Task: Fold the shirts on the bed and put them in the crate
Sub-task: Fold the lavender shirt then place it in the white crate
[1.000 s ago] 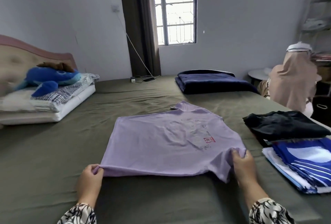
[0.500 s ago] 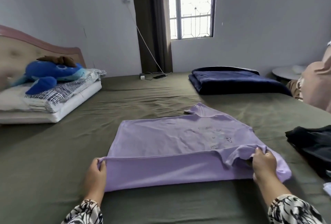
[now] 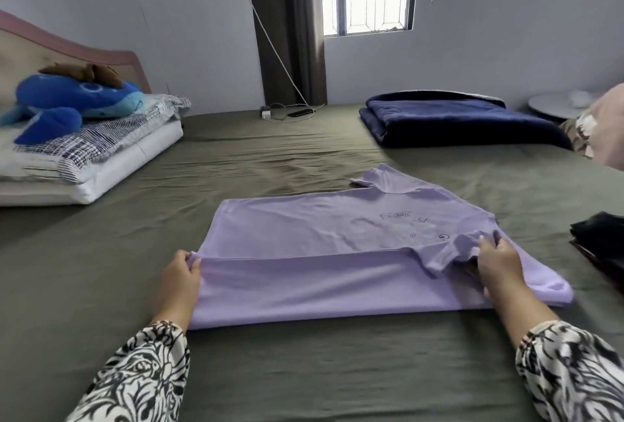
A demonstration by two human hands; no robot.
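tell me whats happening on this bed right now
A person in black-and-white patterned sleeves is folding a lilac short-sleeved shirt spread on the olive-green bed sheet. The left hand pinches the shirt's left end, and the right hand grips it at the sleeve; together they hold the near edge turned over onto the body. A folded navy blanket and a blue plush whale on pillows lie further back. No crate is in view.
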